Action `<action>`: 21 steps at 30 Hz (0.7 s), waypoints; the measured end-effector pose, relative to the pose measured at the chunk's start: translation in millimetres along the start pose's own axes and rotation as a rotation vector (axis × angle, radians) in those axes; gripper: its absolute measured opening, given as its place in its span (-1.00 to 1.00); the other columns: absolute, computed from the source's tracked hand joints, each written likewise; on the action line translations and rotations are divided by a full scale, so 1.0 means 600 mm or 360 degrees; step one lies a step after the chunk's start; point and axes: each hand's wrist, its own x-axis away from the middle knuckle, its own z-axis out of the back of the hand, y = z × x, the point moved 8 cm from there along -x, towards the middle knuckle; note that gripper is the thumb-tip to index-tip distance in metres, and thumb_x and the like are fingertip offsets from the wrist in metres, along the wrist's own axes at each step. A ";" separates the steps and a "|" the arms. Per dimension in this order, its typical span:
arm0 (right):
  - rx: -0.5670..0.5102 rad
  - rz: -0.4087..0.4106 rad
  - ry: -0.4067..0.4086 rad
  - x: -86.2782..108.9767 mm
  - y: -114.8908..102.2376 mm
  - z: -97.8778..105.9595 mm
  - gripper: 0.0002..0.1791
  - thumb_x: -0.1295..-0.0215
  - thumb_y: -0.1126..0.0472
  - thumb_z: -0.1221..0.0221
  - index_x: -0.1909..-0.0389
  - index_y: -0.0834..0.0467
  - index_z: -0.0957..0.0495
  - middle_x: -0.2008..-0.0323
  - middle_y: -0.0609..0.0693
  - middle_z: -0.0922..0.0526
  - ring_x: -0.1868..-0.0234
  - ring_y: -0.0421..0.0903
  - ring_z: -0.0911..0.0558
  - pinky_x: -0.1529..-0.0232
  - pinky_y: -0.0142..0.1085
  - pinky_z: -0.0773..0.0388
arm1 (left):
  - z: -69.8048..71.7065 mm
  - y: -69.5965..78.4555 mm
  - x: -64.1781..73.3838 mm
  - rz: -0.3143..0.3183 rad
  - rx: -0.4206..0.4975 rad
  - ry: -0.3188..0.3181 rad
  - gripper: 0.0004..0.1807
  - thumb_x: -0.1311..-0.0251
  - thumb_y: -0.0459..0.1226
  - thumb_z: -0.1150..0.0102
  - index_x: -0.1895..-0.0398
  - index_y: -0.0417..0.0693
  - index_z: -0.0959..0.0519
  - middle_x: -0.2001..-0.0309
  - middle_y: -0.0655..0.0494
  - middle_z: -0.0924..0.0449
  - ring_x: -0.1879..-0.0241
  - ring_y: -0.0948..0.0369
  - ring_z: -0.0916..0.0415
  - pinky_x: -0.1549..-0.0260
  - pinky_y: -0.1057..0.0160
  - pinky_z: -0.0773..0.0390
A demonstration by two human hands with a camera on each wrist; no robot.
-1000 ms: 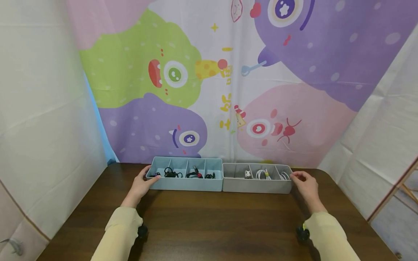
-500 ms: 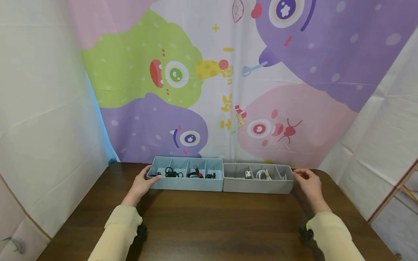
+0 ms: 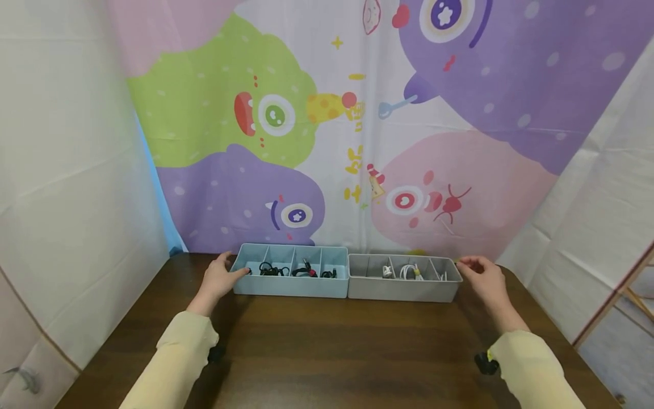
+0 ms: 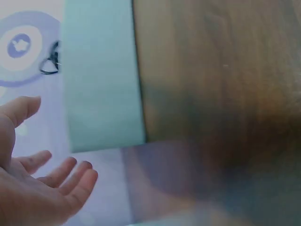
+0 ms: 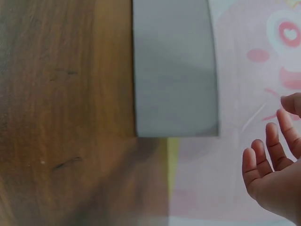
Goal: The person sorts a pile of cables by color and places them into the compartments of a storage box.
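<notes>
Two divided storage boxes stand end to end against the backdrop. The light blue box (image 3: pixel 291 287) on the left holds black cables (image 3: pixel 273 269) in its compartments. In the grey box (image 3: pixel 403 291) on the right lie white cables (image 3: pixel 409 271) and a small white item (image 3: pixel 387 271). My left hand (image 3: pixel 219 281) is at the blue box's left end, fingers spread, thumb over the corner. The left wrist view shows its fingers apart from the box wall (image 4: pixel 103 75). Beside the grey box's right end is my right hand (image 3: pixel 485 281), fingers loosely bent, off the grey wall (image 5: pixel 176 70).
The boxes sit at the back edge of a dark brown wooden table (image 3: pixel 337 346). A cartoon-print curtain (image 3: pixel 337 216) hangs right behind them. Pale cloth panels (image 3: pixel 71 170) flank the table on both sides.
My left hand has drawn back slightly from the blue box's end, its thumb lifting. My right hand has shifted outward, off the grey box's right corner. The boxes stay in place.
</notes>
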 end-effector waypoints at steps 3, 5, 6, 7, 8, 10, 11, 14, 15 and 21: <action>0.0011 0.0051 -0.0034 0.001 -0.021 0.002 -0.63 -0.25 0.05 -0.21 0.09 0.26 -0.56 0.25 0.08 -0.60 0.39 -0.48 -0.38 0.39 -0.54 -0.34 | 0.013 0.018 0.008 -0.0026 -0.0061 0.0007 -0.18 -0.20 -0.12 -0.15 -0.38 -0.40 -0.06 -0.20 -0.47 -0.24 -0.20 -0.28 -0.21 -0.12 -0.20 -0.29; 0.0012 0.0086 -0.0061 0.003 -0.035 0.004 -0.61 -0.26 0.03 -0.20 0.07 0.27 -0.54 0.20 0.14 -0.60 0.38 -0.49 -0.38 0.38 -0.56 -0.35 | 0.018 0.034 0.016 -0.0055 -0.0106 0.0001 -0.16 -0.21 -0.09 -0.14 -0.38 -0.41 -0.05 -0.24 -0.46 -0.20 -0.24 -0.29 -0.16 -0.15 -0.21 -0.24; 0.0008 0.0105 -0.0074 0.005 -0.043 0.005 -0.60 -0.26 0.03 -0.20 0.06 0.27 -0.54 0.19 0.17 -0.60 0.37 -0.50 -0.38 0.38 -0.56 -0.35 | 0.020 0.042 0.020 -0.0072 -0.0127 -0.0002 -0.16 -0.22 -0.07 -0.13 -0.39 -0.41 -0.05 -0.27 -0.46 -0.17 -0.26 -0.29 -0.13 -0.17 -0.21 -0.22; 0.0008 0.0129 -0.0084 0.006 -0.051 0.006 -0.60 -0.26 0.04 -0.20 0.05 0.28 -0.53 0.18 0.18 -0.60 0.37 -0.50 -0.38 0.37 -0.58 -0.35 | 0.022 0.050 0.024 -0.0086 -0.0146 -0.0008 -0.15 -0.22 -0.06 -0.12 -0.39 -0.41 -0.04 -0.29 -0.46 -0.14 -0.27 -0.30 -0.10 -0.18 -0.22 -0.19; 0.0007 0.0150 -0.0093 0.008 -0.060 0.007 -0.60 -0.26 0.06 -0.20 0.04 0.28 -0.52 0.17 0.19 -0.60 0.36 -0.51 -0.39 0.36 -0.59 -0.35 | 0.023 0.059 0.029 -0.0102 -0.0162 -0.0011 -0.14 -0.23 -0.04 -0.12 -0.39 -0.40 -0.04 -0.31 -0.45 -0.11 -0.29 -0.30 -0.06 -0.19 -0.23 -0.17; 0.0006 0.0190 -0.0107 0.013 -0.077 0.011 -0.61 -0.26 0.09 -0.20 0.03 0.29 -0.52 0.17 0.20 -0.60 0.34 -0.49 -0.41 0.35 -0.61 -0.35 | 0.024 0.078 0.039 -0.0136 -0.0185 -0.0023 -0.14 -0.23 -0.02 -0.10 -0.40 -0.38 -0.03 -0.34 -0.44 -0.05 -0.31 -0.31 -0.01 -0.20 -0.25 -0.14; 0.0015 0.0209 -0.0112 0.016 -0.086 0.013 -0.62 -0.26 0.10 -0.20 0.02 0.29 -0.51 0.18 0.20 -0.60 0.34 -0.47 -0.41 0.34 -0.62 -0.34 | 0.024 0.087 0.043 -0.0155 -0.0196 -0.0024 -0.14 -0.23 -0.02 -0.10 -0.40 -0.37 -0.03 -0.34 -0.43 -0.05 -0.31 -0.31 -0.01 -0.20 -0.26 -0.14; 0.0043 0.0246 -0.0128 0.028 -0.110 0.019 -0.63 -0.28 0.11 -0.19 0.01 0.27 -0.51 0.18 0.19 -0.60 0.31 -0.42 -0.43 0.33 -0.64 -0.33 | 0.024 0.111 0.060 -0.0207 -0.0214 -0.0006 -0.15 -0.22 -0.03 -0.11 -0.41 -0.32 -0.04 -0.35 -0.40 -0.06 -0.31 -0.29 -0.02 -0.18 -0.27 -0.16; 0.0054 0.0256 -0.0129 0.033 -0.118 0.021 -0.63 -0.28 0.11 -0.18 0.01 0.27 -0.51 0.18 0.18 -0.60 0.30 -0.40 -0.43 0.33 -0.64 -0.33 | 0.024 0.118 0.066 -0.0224 -0.0219 0.0007 -0.15 -0.21 -0.02 -0.12 -0.42 -0.30 -0.05 -0.34 -0.39 -0.06 -0.31 -0.29 -0.03 -0.17 -0.27 -0.18; 0.0057 0.0292 -0.0102 0.066 -0.151 0.020 -0.67 -0.27 0.14 -0.18 0.03 0.24 -0.51 0.19 0.14 -0.62 0.29 -0.44 -0.44 0.29 -0.66 -0.32 | 0.015 0.153 0.115 -0.0305 -0.0231 0.0128 -0.13 -0.17 0.01 -0.18 -0.44 -0.16 -0.06 -0.34 -0.32 -0.09 -0.28 -0.25 -0.08 -0.12 -0.28 -0.23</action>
